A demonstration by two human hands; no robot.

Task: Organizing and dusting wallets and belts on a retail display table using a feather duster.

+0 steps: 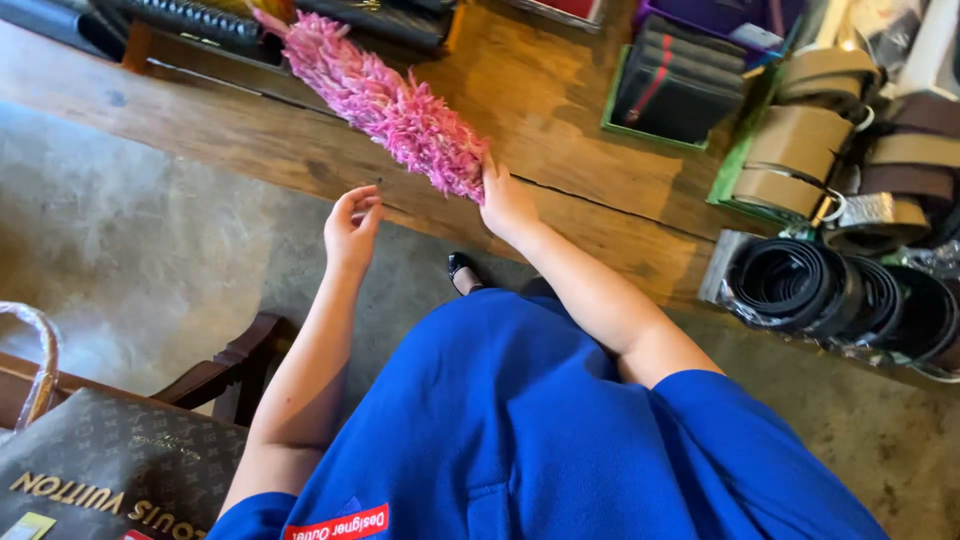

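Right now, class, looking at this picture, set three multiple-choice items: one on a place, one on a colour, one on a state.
1. Where do the rolled belts lie?
A. on the wooden table's right end
B. on the floor
C. in the brown bag

2. What colour is the fluffy duster?
A. green
B. pink
C. white

3. What is the left hand doing?
A. gripping the duster
B. resting on the table
C. raised with nothing in it

Answers: 1 A, the belts sit on the wooden table; 2 B, its fibres are pink; 3 C, only the right hand holds the duster.
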